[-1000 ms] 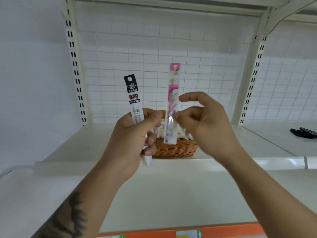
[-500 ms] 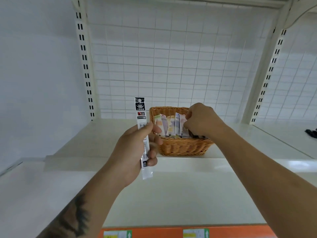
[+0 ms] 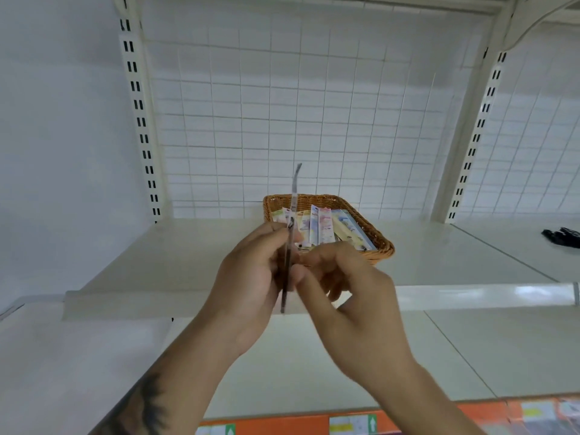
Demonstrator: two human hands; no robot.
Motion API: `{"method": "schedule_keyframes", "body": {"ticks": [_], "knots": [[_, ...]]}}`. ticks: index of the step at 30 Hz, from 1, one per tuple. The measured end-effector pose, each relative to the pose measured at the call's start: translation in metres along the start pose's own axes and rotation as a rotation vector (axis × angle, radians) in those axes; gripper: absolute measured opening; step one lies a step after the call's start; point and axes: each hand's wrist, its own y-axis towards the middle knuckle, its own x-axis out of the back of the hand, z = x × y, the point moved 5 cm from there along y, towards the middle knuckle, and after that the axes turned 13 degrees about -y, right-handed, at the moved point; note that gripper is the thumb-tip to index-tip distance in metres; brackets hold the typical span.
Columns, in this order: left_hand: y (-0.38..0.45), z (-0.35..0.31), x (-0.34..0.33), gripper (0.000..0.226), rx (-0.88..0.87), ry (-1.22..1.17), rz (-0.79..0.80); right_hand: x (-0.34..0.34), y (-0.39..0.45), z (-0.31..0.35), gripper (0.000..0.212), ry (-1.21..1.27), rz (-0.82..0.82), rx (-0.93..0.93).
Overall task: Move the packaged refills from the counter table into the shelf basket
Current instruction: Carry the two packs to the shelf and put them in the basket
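A woven brown basket (image 3: 378, 237) stands on the white shelf and holds several colourful refill packets (image 3: 323, 226) upright. In front of it my left hand (image 3: 251, 277) grips a long black-and-white refill packet (image 3: 294, 196), seen edge-on and upright, its top above the basket rim. My right hand (image 3: 348, 287) is right beside it, fingers curled, with fingertips at the packet's lower part. Whether the right fingers pinch it is unclear.
The shelf (image 3: 188, 262) runs wide to both sides of the basket, backed by a white wire grid (image 3: 314, 105). A lower shelf (image 3: 470, 356) lies below my arms with an orange price strip (image 3: 282, 425) at its front edge. Dark objects (image 3: 561, 237) lie at far right.
My right hand left the pink packet in the basket and came back to the black-and-white packet. My left hand turned that packet edge-on and moved it toward the basket.
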Motion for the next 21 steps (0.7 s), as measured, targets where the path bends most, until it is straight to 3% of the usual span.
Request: {"method": "schedule_keyframes", "body": {"ticks": [6, 12, 15, 18, 21], "knots": [[-0.008, 0.003, -0.015, 0.019, -0.064, -0.070, -0.031, -0.004, 0.001, -0.007, 0.024, -0.065, -0.043, 0.028], [-0.009, -0.004, -0.012, 0.035, -0.109, -0.109, -0.038, 0.003, 0.014, -0.005, 0.020, -0.196, -0.030, 0.142], [-0.012, -0.005, -0.005, 0.025, -0.120, -0.091, -0.049, -0.001, 0.013, -0.003, 0.022, -0.128, 0.024, 0.116], [-0.016, -0.011, 0.009, 0.016, -0.290, 0.202, -0.065, 0.008, 0.032, -0.009, 0.024, -0.096, -0.007, -0.017], [-0.024, -0.017, 0.032, 0.028, -0.556, 0.844, -0.112, 0.025, 0.075, -0.035, 0.016, -0.160, -0.041, -0.181]]}}
